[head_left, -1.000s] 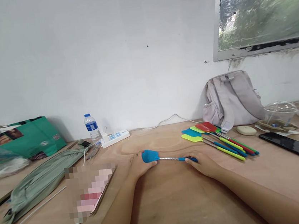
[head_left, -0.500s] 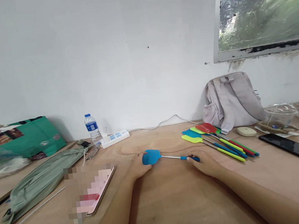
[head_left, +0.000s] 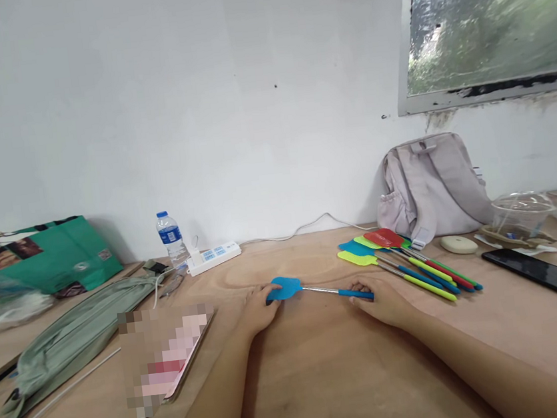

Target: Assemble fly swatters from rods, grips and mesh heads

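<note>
A blue fly swatter (head_left: 288, 288) with a thin metal shaft lies crosswise just above the wooden table (head_left: 318, 379). My left hand (head_left: 260, 310) is closed on the edge of its flat head, thumb on top. At the other end, my right hand (head_left: 380, 302) grips the blue handle, its fingers curled around it. Close to the right hand lies a pile of several more fly swatters (head_left: 359, 258) in yellow-green, blue, red and green, heads toward the wall and handles fanned to the right.
Along the wall stand a water bottle (head_left: 171, 236), a white power strip (head_left: 214, 257) and a grey backpack (head_left: 431, 185). A black phone (head_left: 548, 276) and a plastic cup (head_left: 523, 213) lie right. Leftward are a pink-screened phone (head_left: 178, 364), a green-grey bag (head_left: 86, 331) and a green bag (head_left: 72, 252).
The swatter's head has tipped slightly upward in the left hand, and its handle end sits a touch lower. Both hands keep their hold; the pile has not moved.
</note>
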`<control>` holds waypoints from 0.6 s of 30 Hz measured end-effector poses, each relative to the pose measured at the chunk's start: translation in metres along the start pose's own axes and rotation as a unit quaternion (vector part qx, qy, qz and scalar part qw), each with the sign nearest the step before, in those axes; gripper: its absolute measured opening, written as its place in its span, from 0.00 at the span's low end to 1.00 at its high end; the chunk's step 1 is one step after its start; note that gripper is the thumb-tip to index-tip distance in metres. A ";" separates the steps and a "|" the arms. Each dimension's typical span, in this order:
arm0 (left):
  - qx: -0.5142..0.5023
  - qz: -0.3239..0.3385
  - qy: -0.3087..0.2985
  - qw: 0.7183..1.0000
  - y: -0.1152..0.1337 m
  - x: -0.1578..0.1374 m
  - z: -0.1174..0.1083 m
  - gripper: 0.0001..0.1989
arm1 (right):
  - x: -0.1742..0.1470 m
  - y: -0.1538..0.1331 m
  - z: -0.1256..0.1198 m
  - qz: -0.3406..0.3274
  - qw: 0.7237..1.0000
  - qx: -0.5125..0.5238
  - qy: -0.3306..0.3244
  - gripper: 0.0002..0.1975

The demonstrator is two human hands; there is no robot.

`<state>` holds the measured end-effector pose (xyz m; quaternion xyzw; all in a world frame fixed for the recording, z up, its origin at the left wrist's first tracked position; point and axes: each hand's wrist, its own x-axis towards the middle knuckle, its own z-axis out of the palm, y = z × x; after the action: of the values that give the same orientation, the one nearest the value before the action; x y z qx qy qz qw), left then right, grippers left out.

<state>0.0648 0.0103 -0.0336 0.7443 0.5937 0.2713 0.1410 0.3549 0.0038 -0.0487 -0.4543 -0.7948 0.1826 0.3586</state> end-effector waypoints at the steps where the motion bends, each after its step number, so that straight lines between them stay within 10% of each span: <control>1: -0.010 0.008 0.007 1.000 -0.001 0.001 0.001 0.18 | 0.000 -0.001 -0.001 -0.001 1.000 0.001 -0.001 0.11; 13: -0.157 0.013 0.110 0.981 -0.019 0.011 0.003 0.12 | 0.001 -0.001 -0.007 -0.005 1.000 -0.017 0.012 0.11; 18: -0.287 -0.053 0.034 0.956 -0.010 0.003 -0.006 0.17 | 0.002 0.004 -0.012 0.020 1.000 0.013 0.018 0.10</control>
<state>0.0540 0.0154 -0.0332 0.6302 0.5341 0.4475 0.3426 0.3652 0.0075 -0.0423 -0.4689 -0.7766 0.1916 0.3747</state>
